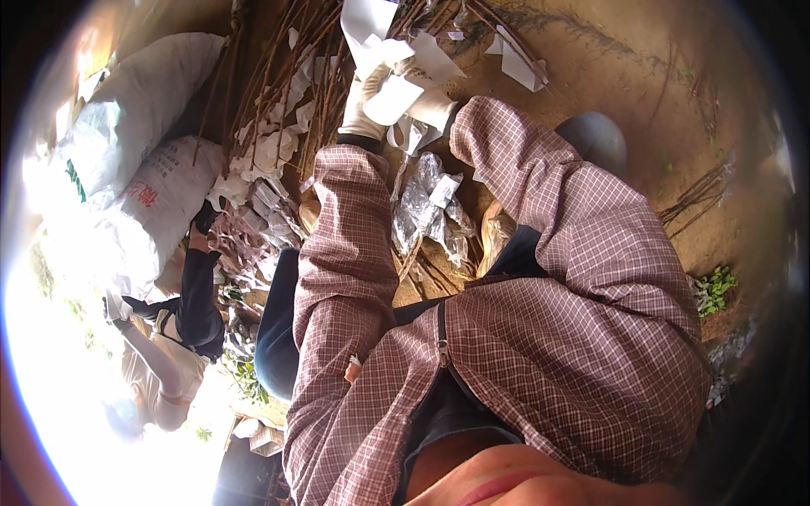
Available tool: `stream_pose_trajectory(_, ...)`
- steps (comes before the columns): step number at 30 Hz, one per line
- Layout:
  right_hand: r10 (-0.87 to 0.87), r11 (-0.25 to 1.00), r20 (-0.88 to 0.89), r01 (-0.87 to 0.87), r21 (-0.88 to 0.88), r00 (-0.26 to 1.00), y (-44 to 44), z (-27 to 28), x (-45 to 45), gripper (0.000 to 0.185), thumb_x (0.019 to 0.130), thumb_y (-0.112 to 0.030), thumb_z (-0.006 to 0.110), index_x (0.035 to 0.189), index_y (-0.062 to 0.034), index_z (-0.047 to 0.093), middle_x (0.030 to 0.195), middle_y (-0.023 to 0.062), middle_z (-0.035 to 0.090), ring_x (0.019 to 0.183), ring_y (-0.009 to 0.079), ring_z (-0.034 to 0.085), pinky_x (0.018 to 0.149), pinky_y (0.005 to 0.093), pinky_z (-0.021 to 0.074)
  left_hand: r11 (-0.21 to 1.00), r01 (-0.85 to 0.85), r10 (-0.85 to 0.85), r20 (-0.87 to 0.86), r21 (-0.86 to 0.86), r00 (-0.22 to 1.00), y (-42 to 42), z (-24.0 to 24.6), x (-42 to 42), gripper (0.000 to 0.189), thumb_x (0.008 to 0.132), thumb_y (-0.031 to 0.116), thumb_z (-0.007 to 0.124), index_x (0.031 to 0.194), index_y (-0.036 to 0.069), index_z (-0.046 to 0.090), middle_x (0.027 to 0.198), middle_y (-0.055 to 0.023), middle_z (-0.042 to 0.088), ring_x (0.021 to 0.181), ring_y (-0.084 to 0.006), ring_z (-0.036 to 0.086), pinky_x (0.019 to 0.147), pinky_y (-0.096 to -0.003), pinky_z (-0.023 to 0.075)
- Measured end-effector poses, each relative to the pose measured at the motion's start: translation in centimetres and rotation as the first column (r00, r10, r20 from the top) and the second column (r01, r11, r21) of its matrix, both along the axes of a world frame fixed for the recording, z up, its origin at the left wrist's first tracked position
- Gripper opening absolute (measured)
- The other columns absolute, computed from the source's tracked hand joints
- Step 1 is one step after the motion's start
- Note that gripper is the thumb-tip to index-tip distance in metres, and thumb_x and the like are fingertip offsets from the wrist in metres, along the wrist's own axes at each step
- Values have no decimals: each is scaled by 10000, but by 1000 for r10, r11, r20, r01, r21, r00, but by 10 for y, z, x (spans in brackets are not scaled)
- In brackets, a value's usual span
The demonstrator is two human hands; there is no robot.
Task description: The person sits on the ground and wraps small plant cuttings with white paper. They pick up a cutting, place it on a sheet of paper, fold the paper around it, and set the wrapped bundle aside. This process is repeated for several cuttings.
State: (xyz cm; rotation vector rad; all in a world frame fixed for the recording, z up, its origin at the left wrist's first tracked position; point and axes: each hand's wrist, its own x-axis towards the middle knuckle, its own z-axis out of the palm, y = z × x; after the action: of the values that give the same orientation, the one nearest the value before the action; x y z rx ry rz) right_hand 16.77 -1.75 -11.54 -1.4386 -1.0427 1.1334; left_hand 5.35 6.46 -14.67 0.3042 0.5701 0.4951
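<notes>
Both my hands wear pale knit gloves and sit close together in front of my knees. My left hand is on white sheets, probably paper or film, its fingers partly covered by them. My right hand is just to the right, behind the curled white sheet; its fingertips are hidden, so its grip is unclear. A larger white sheet stands up beyond my left hand. Long thin brown woody stems lie to the left of my hands. Crumpled clear plastic lies on the ground between my feet.
Two stuffed white woven sacks lie at the left. Another person is close by them, an arm reaching toward the heap of scraps. Loose white sheets and twigs are on the bare soil. Leafy greenery is at right.
</notes>
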Motion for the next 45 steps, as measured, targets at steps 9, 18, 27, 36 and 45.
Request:
stream_pose_trajectory(9,-85,860,480,307,-407,873,-62,-44,30,900,773,-536,816,1479,-140,421,1399,187,531,1258,329,570,1041,398,487,941,-145,201,-158,304,967,45,-30,-70,248,993,143,546,1109,-63,622,1004,-152,707,829,-254,726,738,-355,630)
stream_pose_trajectory(18,-14,782,250,166,-600,968,-84,-133,3,369,877,-182,751,1193,-8,676,1145,124,725,964,207,707,862,308,534,-105,984,-78,-987,145,137,-76,-9,-62,427,931,227,629,1353,170,593,1164,-179,678,1156,-300,652,981,-414,518)
stream_pose_trajectory(27,40,884,551,227,-408,833,-89,-105,8,409,902,-352,706,1183,-55,716,1228,202,678,1160,349,640,995,381,488,96,950,113,-952,296,285,-101,-80,-101,504,809,119,723,1299,173,619,1180,-141,654,1104,-346,639,928,-419,517)
stream_pose_trajectory(36,-269,735,374,440,-516,888,-126,-99,-26,306,864,-252,707,1083,-39,737,993,194,733,950,350,709,843,406,524,530,764,-4,-900,368,436,-108,-111,-104,351,921,192,652,1264,133,606,1143,-108,619,1044,-298,625,879,-436,513)
stream_pose_trajectory(45,66,627,807,605,-491,587,-140,-85,87,338,861,-301,713,1117,-81,736,1348,146,597,1236,327,557,1047,425,442,324,897,52,-953,300,300,-87,-64,-82,353,920,168,599,1259,98,666,1082,-195,696,1037,-345,682,900,-426,537)
